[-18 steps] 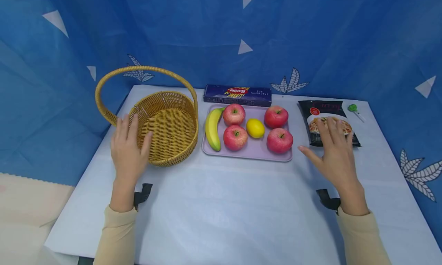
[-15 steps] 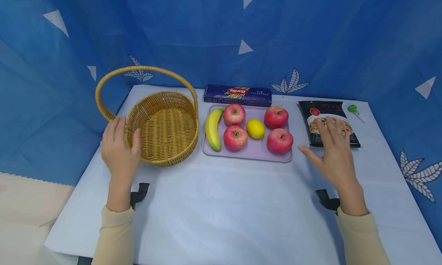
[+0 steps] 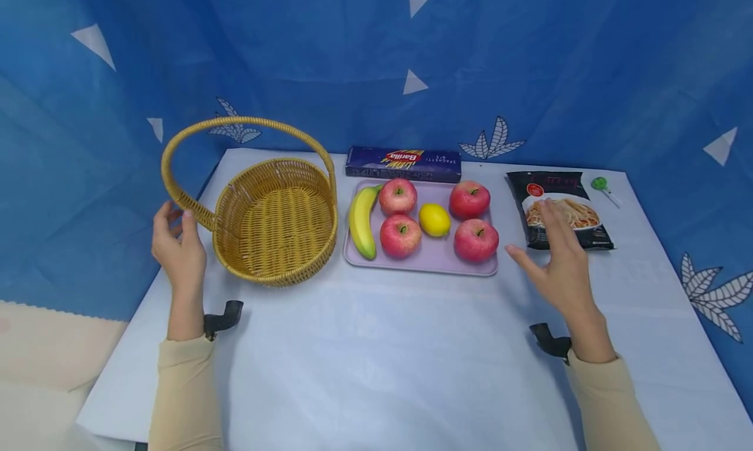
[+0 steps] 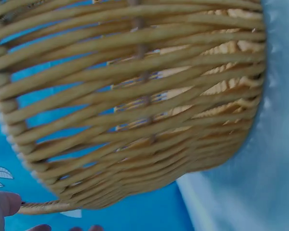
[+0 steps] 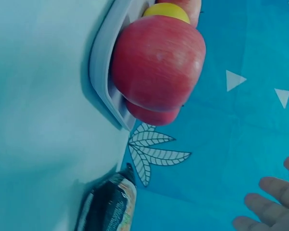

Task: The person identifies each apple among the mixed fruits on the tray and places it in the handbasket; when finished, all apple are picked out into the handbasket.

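Observation:
A round wicker basket (image 3: 288, 222) with a tall arched handle stands on the left of the table; its weave fills the left wrist view. My left hand (image 3: 179, 248) is at the left foot of the handle (image 3: 202, 217), thumb and bent fingers spread apart. In the left wrist view the thumb (image 4: 9, 203) overlaps the handle, with fingertips lower down and a gap between. On the right, my right hand (image 3: 561, 268) hovers with straight fingers over the near edge of a black food packet (image 3: 559, 206), holding nothing; its fingers show at the corner of the right wrist view.
A lilac tray (image 3: 423, 263) in the middle carries a banana (image 3: 363, 222), a lemon (image 3: 435, 219) and several red apples (image 3: 476, 240). Behind it lies a blue spaghetti box (image 3: 402, 164). A green lollipop (image 3: 599, 183) is at the back right. A blue curtain (image 3: 353, 59) hangs behind the table.
My left hand has moved left from over the basket's near rim to the outer side of its handle, fingers now bending. My right hand has turned slightly, barely shifting. The basket stays in place.

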Available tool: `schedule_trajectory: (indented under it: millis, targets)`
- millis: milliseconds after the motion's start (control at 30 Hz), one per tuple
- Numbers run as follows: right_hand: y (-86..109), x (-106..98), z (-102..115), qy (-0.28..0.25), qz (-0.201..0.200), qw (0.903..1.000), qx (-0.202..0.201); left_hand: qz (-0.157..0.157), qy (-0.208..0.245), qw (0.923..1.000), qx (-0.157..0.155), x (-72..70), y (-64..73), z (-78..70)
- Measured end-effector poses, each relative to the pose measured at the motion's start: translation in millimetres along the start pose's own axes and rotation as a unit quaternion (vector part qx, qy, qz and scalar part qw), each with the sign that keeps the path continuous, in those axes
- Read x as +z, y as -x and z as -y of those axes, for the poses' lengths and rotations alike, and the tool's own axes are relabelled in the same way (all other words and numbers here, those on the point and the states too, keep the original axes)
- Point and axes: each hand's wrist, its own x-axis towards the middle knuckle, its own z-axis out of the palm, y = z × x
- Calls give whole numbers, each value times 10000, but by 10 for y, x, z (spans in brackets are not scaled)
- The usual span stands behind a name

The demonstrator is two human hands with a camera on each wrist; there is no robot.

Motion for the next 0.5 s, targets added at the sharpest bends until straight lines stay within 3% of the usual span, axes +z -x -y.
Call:
schedule_trajectory:
  millis: [167,500]
  targets:
    - [8,56,-24,-83,112,9998,140,103,88,9995,-279,89,-36,71]
    - [3,98,4,-241,323,9972,635,-516,7,9986,84,242,-37,112]
